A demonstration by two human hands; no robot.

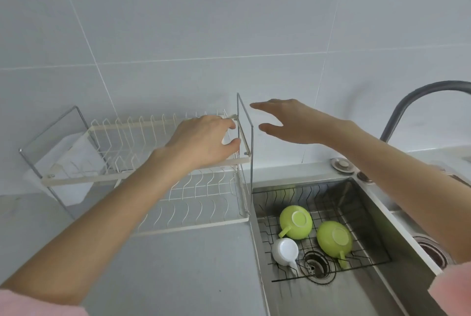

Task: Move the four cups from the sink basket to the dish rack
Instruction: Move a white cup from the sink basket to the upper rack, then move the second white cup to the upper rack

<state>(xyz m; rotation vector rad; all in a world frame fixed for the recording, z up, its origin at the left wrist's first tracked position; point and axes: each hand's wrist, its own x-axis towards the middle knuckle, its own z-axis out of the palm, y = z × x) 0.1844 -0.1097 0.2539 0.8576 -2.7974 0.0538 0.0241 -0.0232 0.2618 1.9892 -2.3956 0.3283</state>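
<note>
- Left hand (204,142) at the rack's (158,227) upper tier, fingers curled around something white — likely a cup, mostly hidden, so I cannot tell for sure.
- Right hand (293,121) hovers just beside the rack, fingers spread, holding nothing.
- Three cups lie upturned in the basket (369,213): green cup (295,221), second green cup (334,239), white cup (285,251).
- Step in hand, by my reading: placing one — next, reach down into the sink.

Both arms reach forward to mid-frame — left hand (201,142) curled, fingers bent inward; right hand (298,121) spread flat, palm down, holding nothing.
</note>
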